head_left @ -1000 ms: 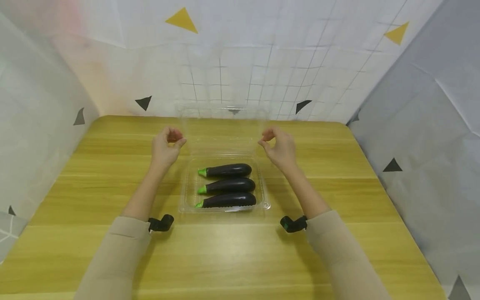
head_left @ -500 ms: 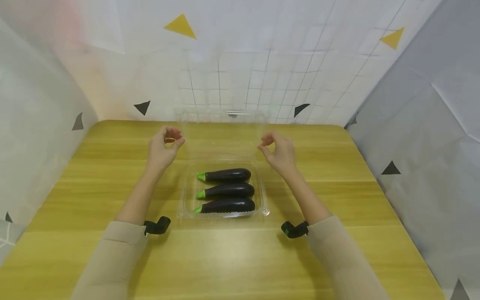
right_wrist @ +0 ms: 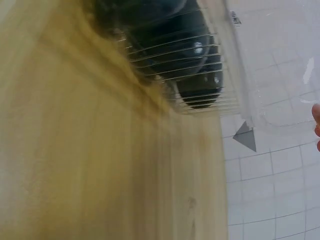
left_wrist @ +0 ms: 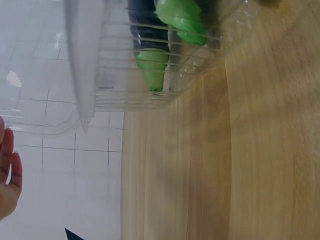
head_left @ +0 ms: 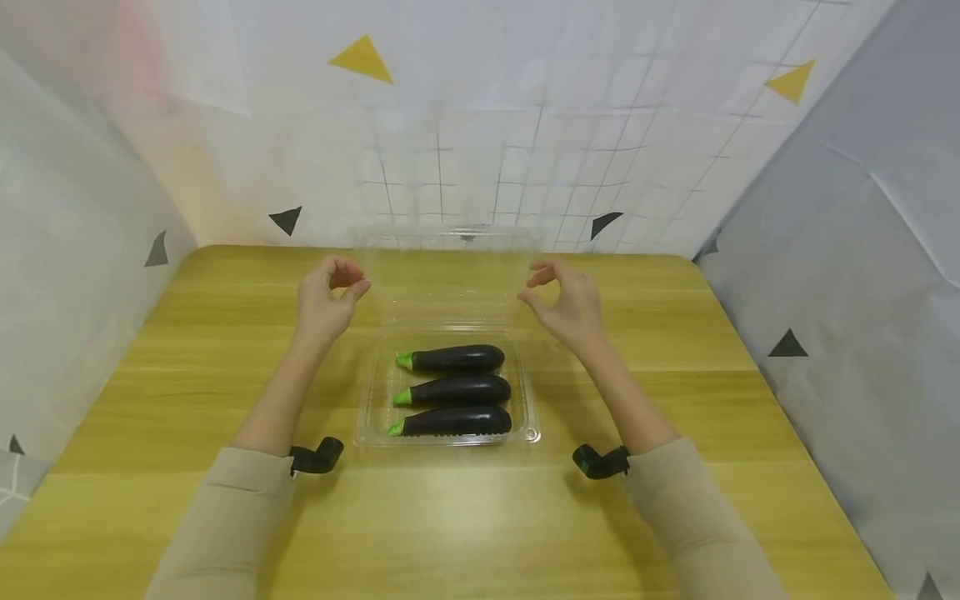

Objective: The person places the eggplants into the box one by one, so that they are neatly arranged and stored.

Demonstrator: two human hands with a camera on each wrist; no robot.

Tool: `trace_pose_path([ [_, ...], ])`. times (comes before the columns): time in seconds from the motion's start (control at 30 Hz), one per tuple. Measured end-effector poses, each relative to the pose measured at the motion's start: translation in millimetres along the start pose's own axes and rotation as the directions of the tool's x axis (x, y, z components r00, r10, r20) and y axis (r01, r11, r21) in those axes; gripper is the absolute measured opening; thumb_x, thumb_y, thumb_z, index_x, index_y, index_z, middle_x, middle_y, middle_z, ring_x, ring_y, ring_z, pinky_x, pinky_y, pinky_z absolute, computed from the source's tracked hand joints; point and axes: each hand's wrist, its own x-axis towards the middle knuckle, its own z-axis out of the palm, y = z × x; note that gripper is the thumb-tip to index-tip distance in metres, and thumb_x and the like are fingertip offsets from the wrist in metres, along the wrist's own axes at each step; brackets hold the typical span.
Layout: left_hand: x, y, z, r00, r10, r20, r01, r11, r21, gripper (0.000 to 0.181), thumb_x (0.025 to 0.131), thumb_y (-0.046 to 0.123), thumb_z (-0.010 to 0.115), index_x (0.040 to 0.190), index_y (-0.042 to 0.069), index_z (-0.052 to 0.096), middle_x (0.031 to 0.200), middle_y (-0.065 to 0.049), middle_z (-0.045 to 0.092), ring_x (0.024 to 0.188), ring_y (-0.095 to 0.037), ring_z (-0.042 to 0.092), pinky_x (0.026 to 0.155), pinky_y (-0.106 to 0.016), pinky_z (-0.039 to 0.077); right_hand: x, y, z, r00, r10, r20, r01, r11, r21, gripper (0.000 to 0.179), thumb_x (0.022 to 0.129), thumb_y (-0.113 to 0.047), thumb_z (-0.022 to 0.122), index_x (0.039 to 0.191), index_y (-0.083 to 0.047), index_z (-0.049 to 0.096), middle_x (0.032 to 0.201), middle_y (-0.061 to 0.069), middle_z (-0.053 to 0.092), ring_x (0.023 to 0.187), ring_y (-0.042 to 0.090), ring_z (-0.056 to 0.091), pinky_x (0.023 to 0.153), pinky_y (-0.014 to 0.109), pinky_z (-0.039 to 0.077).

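Note:
A transparent plastic container (head_left: 532, 434) sits mid-table with three dark eggplants (head_left: 459, 390) lying side by side in it, green stem ends to the left. Its hinged lid (head_left: 450, 237) stands raised, leaning back at the rear. My left hand (head_left: 324, 302) pinches at the left edge of the lid, thumb and fingertips close together. At the opposite edge, my right hand (head_left: 567, 307) has thumb and fingers curled at the rim. In the left wrist view, several fingers (left_wrist: 6, 152) reach the lid's border. Only fingertips (right_wrist: 317, 114) show in the right wrist view, right at the lid's edge.
The wooden table (head_left: 465, 533) extends around the container. White sheets with triangles form a back wall (head_left: 480, 100) close behind the lid, plus side walls. Black wrist mounts (head_left: 318, 456) stick out from both beige sleeves.
The head view has tilted up slightly, so the scene sits lower in frame. Both hands have moved a little upward along the lid's sides. The eggplants and container stay put.

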Motion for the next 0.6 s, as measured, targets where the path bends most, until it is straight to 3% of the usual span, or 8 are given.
trace_pose_path([
  [0.23, 1.7, 0.6, -2.5, 1.0, 0.022, -0.001, -0.022, 1.0, -0.005, 0.018, 0.087, 0.003, 0.07, 0.099, -0.004, 0.057, 0.093, -0.012, 0.062, 0.091, -0.019, 0.058, 0.089, -0.039, 0.048, 4.9, -5.8, -0.5, 1.0, -0.008, -0.003, 0.008, 1.0, -0.03, 0.037, 0.075, -0.008, 0.083, 0.105, -0.004, 0.061, 0.08, 0.006, 0.071, 0.08, 0.027, 0.065, 0.09, 0.047, 0.04],
  [0.4, 5.6, 7.7, -4.4, 0.998, 0.057, -0.019, -0.058, 0.997, -0.045, 0.021, 0.087, 0.004, 0.07, 0.101, -0.003, 0.056, 0.094, -0.008, 0.061, 0.091, -0.014, 0.057, 0.088, -0.031, 0.047, 4.8, -6.4, -0.1, 1.0, -0.027, -0.016, 0.026, 0.999, -0.042, 0.036, 0.076, -0.007, 0.083, 0.105, -0.004, 0.061, 0.08, 0.007, 0.071, 0.079, 0.026, 0.065, 0.088, 0.045, 0.041],
  [0.6, 5.4, 12.9, -5.7, 0.998, 0.036, -0.055, -0.038, 0.999, -0.033, 0.017, 0.086, 0.003, 0.071, 0.096, -0.003, 0.058, 0.086, -0.004, 0.06, 0.084, -0.01, 0.057, 0.083, -0.025, 0.047, 6.6, -7.0, -3.9, 0.999, -0.036, -0.026, 0.034, 0.998, -0.045, 0.04, 0.076, -0.011, 0.083, 0.109, -0.004, 0.061, 0.083, 0.006, 0.072, 0.082, 0.028, 0.066, 0.09, 0.047, 0.041],
])
